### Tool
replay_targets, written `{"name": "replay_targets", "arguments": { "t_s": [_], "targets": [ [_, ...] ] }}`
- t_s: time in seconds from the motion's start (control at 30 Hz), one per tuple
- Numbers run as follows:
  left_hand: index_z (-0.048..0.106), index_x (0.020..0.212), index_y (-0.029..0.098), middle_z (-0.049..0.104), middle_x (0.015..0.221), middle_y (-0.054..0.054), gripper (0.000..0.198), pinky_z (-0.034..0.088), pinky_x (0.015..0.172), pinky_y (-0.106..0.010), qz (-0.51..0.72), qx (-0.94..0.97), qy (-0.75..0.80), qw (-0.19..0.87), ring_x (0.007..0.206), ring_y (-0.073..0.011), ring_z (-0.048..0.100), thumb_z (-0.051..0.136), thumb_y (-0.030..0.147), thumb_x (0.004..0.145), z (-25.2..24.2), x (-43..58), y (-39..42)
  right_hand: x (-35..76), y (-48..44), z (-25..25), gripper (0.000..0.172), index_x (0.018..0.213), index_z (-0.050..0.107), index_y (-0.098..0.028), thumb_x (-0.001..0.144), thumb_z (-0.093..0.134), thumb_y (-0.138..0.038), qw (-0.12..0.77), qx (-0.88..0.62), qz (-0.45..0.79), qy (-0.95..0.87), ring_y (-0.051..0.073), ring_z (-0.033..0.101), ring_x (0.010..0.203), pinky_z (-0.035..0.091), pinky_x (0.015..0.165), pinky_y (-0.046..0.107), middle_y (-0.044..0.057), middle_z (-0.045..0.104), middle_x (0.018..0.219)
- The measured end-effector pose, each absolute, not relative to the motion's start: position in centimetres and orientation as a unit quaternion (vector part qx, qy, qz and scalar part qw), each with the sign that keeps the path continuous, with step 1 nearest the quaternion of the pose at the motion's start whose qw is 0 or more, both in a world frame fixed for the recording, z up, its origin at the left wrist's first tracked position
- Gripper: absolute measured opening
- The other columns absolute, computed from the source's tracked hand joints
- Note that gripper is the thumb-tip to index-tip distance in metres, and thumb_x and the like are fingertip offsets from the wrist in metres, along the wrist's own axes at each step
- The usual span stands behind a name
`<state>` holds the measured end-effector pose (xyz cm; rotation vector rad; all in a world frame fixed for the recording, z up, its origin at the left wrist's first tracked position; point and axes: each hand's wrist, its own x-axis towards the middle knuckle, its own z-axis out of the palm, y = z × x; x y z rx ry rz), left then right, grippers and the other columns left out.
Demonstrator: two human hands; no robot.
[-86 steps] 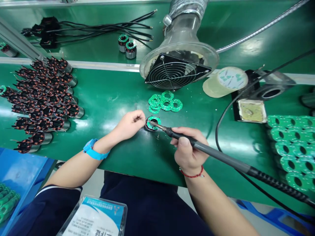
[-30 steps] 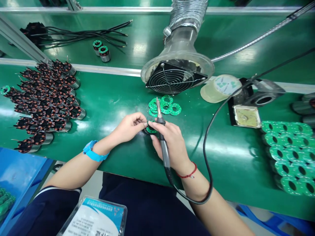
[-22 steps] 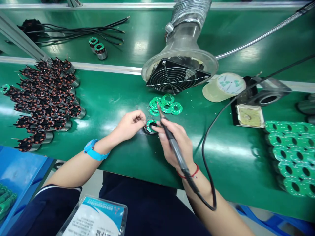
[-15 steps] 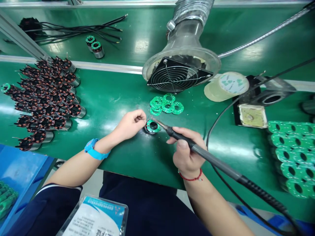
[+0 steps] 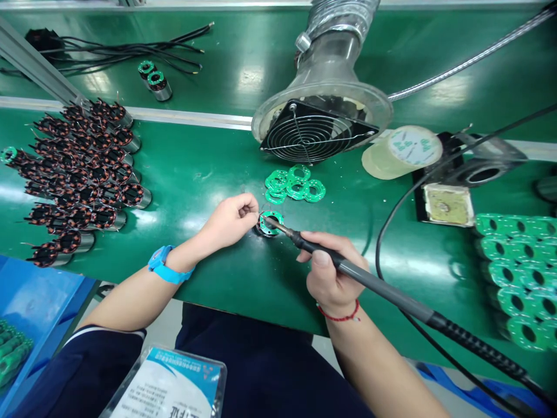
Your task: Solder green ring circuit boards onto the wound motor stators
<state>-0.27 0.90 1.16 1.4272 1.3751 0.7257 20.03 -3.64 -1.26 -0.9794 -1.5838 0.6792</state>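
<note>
My right hand (image 5: 335,270) is wrapped round a soldering iron (image 5: 369,278). Its tip reaches over the left side of a green ring-shaped circuit board (image 5: 277,219) seated on a motor stator (image 5: 263,231). At the stator's left edge, my left hand (image 5: 232,220) is pinched closed; whatever thin piece lies between its fingertips is too small to make out. Just behind the stator, several loose green ring boards (image 5: 297,187) lie in an overlapping pile.
A fume extractor (image 5: 311,136) with a fan grille hangs above the bench. Rows of wound stators (image 5: 96,174) stand at left. To the right are a tape roll (image 5: 402,154), a soldering sponge (image 5: 448,204) and stacked green board panels (image 5: 517,278). The iron's cable (image 5: 383,232) loops across the bench.
The soldering iron's tip has moved left and slightly down, from the board's right edge to over its left side. My left hand has stayed in place.
</note>
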Motion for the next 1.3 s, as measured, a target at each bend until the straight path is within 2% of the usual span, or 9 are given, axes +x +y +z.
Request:
{"name": "replay_targets", "arguments": {
  "t_s": [0.3,0.4,0.53,0.67,0.77,0.87,0.97,1.1,1.3],
  "targets": [
    [0.048,0.067,0.016,0.043,0.059,0.006,0.014,0.03,0.054,-0.023,0.284,0.617,0.578,0.453,0.056,-0.0079,0.039,0.051,0.005,0.075,1.8,-0.1,0.7,20.2,-3.6,-1.4,0.019,0.106,0.069,-0.024,0.093,0.057,-0.032,0.542,-0.401,0.263,-0.69,0.018,0.064,0.057,0.055,0.061,0.036,-0.001,0.066,0.065],
    [0.048,0.066,0.016,0.043,0.059,0.007,0.014,0.03,0.055,-0.023,0.278,0.628,0.581,0.436,0.056,-0.0079,0.039,0.051,0.005,0.074,1.9,-0.1,0.7,19.9,-3.6,-1.3,0.024,0.116,0.065,-0.026,0.094,0.057,-0.028,0.551,-0.394,0.256,-0.689,0.018,0.068,0.062,0.057,0.065,0.036,-0.001,0.07,0.074],
    [0.048,0.067,0.016,0.044,0.059,0.007,0.013,0.03,0.055,-0.023,0.275,0.64,0.58,0.422,0.056,-0.0081,0.04,0.051,0.006,0.075,2.0,0.0,0.7,19.1,-2.7,-0.7,0.044,0.138,0.048,-0.03,0.095,0.052,-0.019,0.489,-0.418,0.252,-0.723,0.02,0.072,0.092,0.057,0.082,0.038,0.002,0.075,0.101],
    [0.047,0.066,0.017,0.044,0.059,0.006,0.013,0.029,0.055,-0.023,0.28,0.647,0.577,0.412,0.057,-0.0082,0.039,0.05,0.006,0.074,1.8,0.0,0.7,18.1,-1.6,-0.4,0.051,0.138,0.045,-0.027,0.089,0.054,-0.017,0.34,-0.394,0.22,-0.825,0.028,0.058,0.123,0.051,0.096,0.048,0.009,0.063,0.132],
    [0.048,0.069,0.017,0.045,0.061,0.006,0.012,0.031,0.056,-0.022,0.28,0.644,0.575,0.421,0.058,-0.0086,0.042,0.05,0.009,0.078,1.7,-0.2,0.6,17.8,-1.1,-0.5,0.055,0.139,0.043,-0.024,0.086,0.05,-0.013,0.301,-0.394,0.226,-0.838,0.028,0.059,0.117,0.051,0.095,0.049,0.011,0.061,0.131],
    [0.053,0.086,0.017,0.052,0.071,0.004,0.003,0.039,0.059,-0.023,0.278,0.628,0.562,0.46,0.063,-0.0097,0.048,0.054,0.017,0.083,1.6,-0.7,0.4,18.1,-1.1,-0.8,0.051,0.138,0.044,-0.024,0.088,0.054,-0.018,0.316,-0.422,0.213,-0.823,0.027,0.06,0.108,0.052,0.091,0.047,0.01,0.066,0.122],
    [0.055,0.098,0.017,0.059,0.083,0.001,0.016,0.043,0.064,-0.025,0.23,0.666,0.523,0.48,0.069,-0.0113,0.053,0.06,0.021,0.084,1.7,-1.4,0.2,18.6,-1.1,-1.1,0.055,0.139,0.042,-0.025,0.088,0.061,-0.026,0.337,-0.43,0.2,-0.813,0.028,0.059,0.109,0.052,0.092,0.046,0.01,0.065,0.122],
    [0.058,0.083,0.017,0.059,0.081,0.001,0.009,0.042,0.068,-0.025,0.221,0.711,0.496,0.446,0.071,-0.0111,0.052,0.054,0.009,0.083,1.8,-1.6,0.1,19.0,-1.2,-1.4,0.054,0.14,0.04,-0.027,0.09,0.06,-0.027,0.344,-0.43,0.195,-0.811,0.027,0.06,0.108,0.052,0.091,0.045,0.009,0.065,0.121],
    [0.056,0.078,0.015,0.055,0.067,0.004,0.006,0.037,0.059,-0.021,0.281,0.609,0.521,0.527,0.062,-0.0088,0.048,0.057,0.014,0.083,1.6,-0.9,0.2,18.1,-1.5,-1.0,0.057,0.141,0.041,-0.027,0.089,0.063,-0.031,0.344,-0.429,0.128,-0.826,0.029,0.057,0.105,0.05,0.088,0.046,0.009,0.067,0.119]
  ]
}}
